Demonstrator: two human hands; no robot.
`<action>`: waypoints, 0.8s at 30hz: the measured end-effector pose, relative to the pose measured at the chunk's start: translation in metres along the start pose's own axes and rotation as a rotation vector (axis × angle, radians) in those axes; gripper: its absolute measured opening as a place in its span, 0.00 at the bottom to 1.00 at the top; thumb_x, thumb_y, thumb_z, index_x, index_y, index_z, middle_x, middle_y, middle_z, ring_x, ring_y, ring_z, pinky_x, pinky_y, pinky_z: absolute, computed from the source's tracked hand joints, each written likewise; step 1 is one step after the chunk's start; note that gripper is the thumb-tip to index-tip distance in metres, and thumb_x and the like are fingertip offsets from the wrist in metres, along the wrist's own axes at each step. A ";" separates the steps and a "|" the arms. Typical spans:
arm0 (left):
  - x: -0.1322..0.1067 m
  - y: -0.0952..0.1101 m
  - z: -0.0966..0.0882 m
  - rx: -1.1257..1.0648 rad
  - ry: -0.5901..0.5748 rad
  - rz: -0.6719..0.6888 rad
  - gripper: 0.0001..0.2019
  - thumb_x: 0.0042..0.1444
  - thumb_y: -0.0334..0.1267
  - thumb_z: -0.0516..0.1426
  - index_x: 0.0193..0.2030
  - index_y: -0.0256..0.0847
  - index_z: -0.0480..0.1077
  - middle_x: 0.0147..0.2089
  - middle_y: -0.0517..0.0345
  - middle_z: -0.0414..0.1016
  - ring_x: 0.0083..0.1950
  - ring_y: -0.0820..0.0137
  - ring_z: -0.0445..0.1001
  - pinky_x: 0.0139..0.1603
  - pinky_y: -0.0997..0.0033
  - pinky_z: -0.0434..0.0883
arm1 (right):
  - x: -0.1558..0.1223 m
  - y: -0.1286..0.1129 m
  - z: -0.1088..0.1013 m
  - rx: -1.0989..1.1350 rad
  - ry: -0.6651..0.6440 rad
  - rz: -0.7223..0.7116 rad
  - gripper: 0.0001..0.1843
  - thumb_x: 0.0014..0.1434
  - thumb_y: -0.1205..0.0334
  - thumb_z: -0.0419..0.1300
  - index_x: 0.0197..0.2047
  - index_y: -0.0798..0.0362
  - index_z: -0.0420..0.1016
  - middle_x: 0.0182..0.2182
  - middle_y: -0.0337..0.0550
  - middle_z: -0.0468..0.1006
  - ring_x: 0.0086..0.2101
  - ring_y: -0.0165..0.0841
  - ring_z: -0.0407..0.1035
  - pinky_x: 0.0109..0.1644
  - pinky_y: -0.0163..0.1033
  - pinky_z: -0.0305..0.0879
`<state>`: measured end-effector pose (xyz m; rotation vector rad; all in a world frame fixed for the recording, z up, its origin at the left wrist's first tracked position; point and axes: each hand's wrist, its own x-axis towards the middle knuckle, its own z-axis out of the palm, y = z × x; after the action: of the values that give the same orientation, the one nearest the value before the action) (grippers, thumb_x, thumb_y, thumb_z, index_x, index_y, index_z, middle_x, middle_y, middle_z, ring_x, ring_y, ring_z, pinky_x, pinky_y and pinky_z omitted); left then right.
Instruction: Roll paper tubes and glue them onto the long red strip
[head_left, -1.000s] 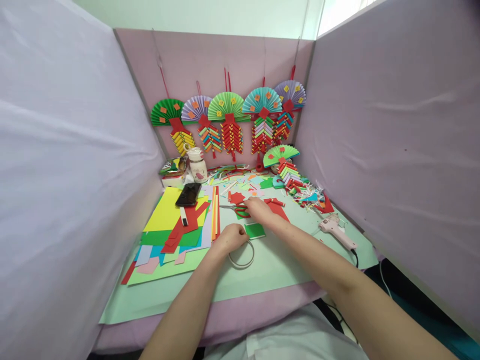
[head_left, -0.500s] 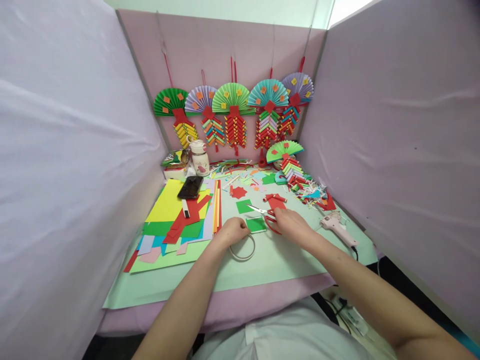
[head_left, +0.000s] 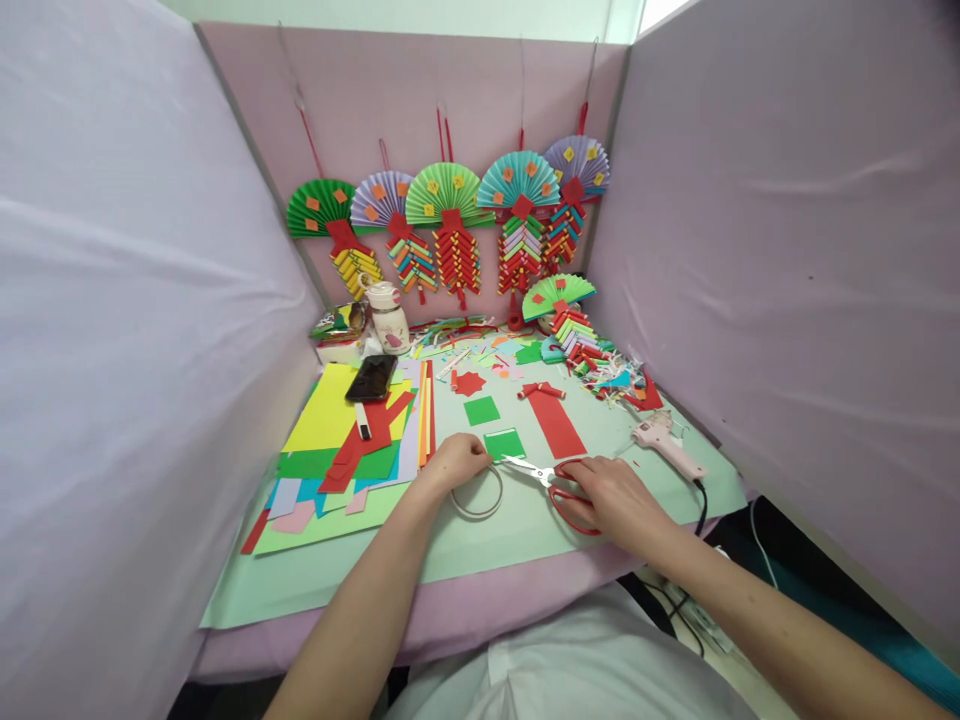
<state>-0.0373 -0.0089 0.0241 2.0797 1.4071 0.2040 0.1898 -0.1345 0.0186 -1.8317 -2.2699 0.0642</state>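
My left hand [head_left: 459,462] is closed in a pinch at the lower left corner of a green paper square [head_left: 504,445]. A thin pale ring, seemingly a narrow roll of tape [head_left: 477,515], hangs from or rests under its fingers; the exact grip is hidden. White strips show along edges of the green square. My right hand [head_left: 611,495] holds red-handled scissors [head_left: 536,472]. Their blade tips point left, close to my left fingertips and the square's lower edge. Just beyond lies a second green square [head_left: 481,410]. A long red paper strip [head_left: 556,425] lies beyond the scissors.
Coloured paper sheets [head_left: 307,415], with a black phone [head_left: 372,378] on top, lie at left. A white jug [head_left: 388,320] stands behind. At right are a glue gun [head_left: 667,445] and paper scraps [head_left: 611,375]. Paper fan decorations [head_left: 442,195] hang on the back wall.
My right hand has drawn the scissors nearer and turned them, bringing the tips to the square's lower edge. The red strip is uncovered. My left hand keeps its pinch; the view has shifted slightly.
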 end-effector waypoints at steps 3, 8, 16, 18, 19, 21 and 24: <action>-0.002 0.004 -0.002 0.018 -0.007 -0.001 0.08 0.48 0.37 0.53 0.24 0.38 0.72 0.25 0.57 0.73 0.28 0.72 0.68 0.26 0.74 0.58 | 0.002 -0.003 0.000 -0.004 -0.002 -0.007 0.15 0.62 0.53 0.53 0.48 0.48 0.73 0.42 0.45 0.78 0.43 0.37 0.70 0.44 0.39 0.57; 0.000 0.001 -0.001 0.022 -0.005 0.001 0.08 0.48 0.37 0.54 0.25 0.38 0.73 0.25 0.57 0.73 0.28 0.72 0.67 0.26 0.74 0.58 | 0.004 -0.004 0.001 -0.003 -0.001 0.001 0.15 0.62 0.53 0.54 0.49 0.49 0.73 0.41 0.46 0.78 0.43 0.36 0.70 0.45 0.38 0.57; -0.002 0.002 -0.001 0.012 -0.002 -0.003 0.08 0.49 0.38 0.54 0.25 0.38 0.72 0.27 0.57 0.74 0.28 0.72 0.68 0.27 0.74 0.58 | 0.012 -0.012 0.000 -0.013 -0.012 0.022 0.16 0.62 0.52 0.54 0.48 0.50 0.74 0.38 0.48 0.78 0.41 0.37 0.71 0.44 0.38 0.57; -0.003 0.003 -0.002 0.004 0.003 -0.012 0.08 0.49 0.38 0.54 0.26 0.38 0.72 0.27 0.57 0.74 0.28 0.72 0.68 0.27 0.74 0.58 | 0.012 -0.012 -0.001 -0.021 -0.020 0.020 0.16 0.62 0.52 0.54 0.48 0.50 0.74 0.38 0.48 0.78 0.41 0.37 0.71 0.43 0.38 0.57; -0.003 0.003 -0.002 0.001 0.004 -0.015 0.08 0.49 0.37 0.54 0.26 0.38 0.72 0.27 0.57 0.74 0.28 0.72 0.68 0.27 0.74 0.58 | 0.011 -0.012 -0.002 -0.025 -0.024 0.017 0.17 0.62 0.52 0.54 0.48 0.50 0.75 0.38 0.49 0.78 0.41 0.38 0.71 0.43 0.38 0.57; -0.001 0.002 -0.001 0.000 0.002 -0.013 0.08 0.48 0.37 0.54 0.26 0.38 0.72 0.27 0.57 0.74 0.29 0.72 0.68 0.26 0.74 0.58 | 0.007 -0.011 -0.004 -0.034 -0.024 0.013 0.16 0.62 0.52 0.54 0.48 0.50 0.75 0.39 0.48 0.78 0.41 0.38 0.71 0.43 0.38 0.57; 0.003 -0.002 0.002 0.006 -0.004 0.000 0.08 0.48 0.38 0.54 0.25 0.38 0.72 0.27 0.57 0.74 0.29 0.72 0.69 0.26 0.74 0.58 | 0.003 -0.007 -0.006 -0.047 -0.010 0.024 0.16 0.62 0.51 0.54 0.49 0.49 0.74 0.40 0.47 0.78 0.42 0.38 0.71 0.42 0.39 0.57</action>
<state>-0.0366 -0.0063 0.0205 2.0840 1.4066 0.1967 0.1842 -0.1342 0.0264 -1.8857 -2.2748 0.0244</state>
